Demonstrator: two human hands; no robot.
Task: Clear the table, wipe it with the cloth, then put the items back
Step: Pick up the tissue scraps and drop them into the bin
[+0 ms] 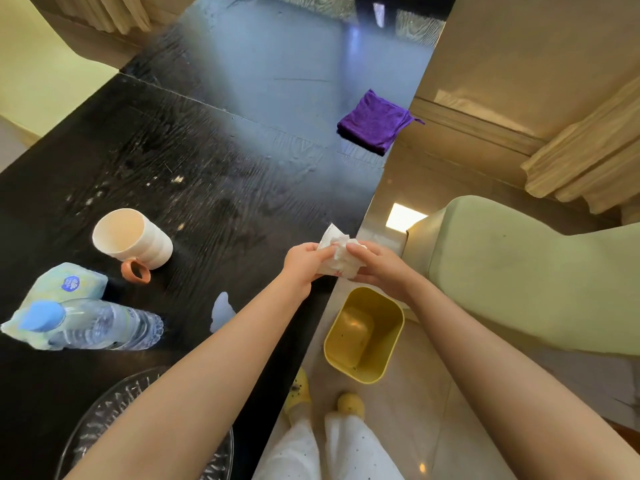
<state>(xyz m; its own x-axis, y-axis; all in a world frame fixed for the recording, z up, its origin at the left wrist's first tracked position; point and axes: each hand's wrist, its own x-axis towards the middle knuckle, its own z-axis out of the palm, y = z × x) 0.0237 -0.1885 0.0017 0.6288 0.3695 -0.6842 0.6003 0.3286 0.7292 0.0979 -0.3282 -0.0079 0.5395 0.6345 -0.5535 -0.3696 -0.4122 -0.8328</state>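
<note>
At the table point(207, 150) edge lies a folded purple cloth point(374, 123).

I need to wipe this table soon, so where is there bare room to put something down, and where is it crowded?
The table is bare, save crumbs, across the wide stretch between the mug and the purple cloth, and beyond the cloth to the far end. The near left corner is crowded with the mug, tissue pack, water bottle and glass plate.
</note>
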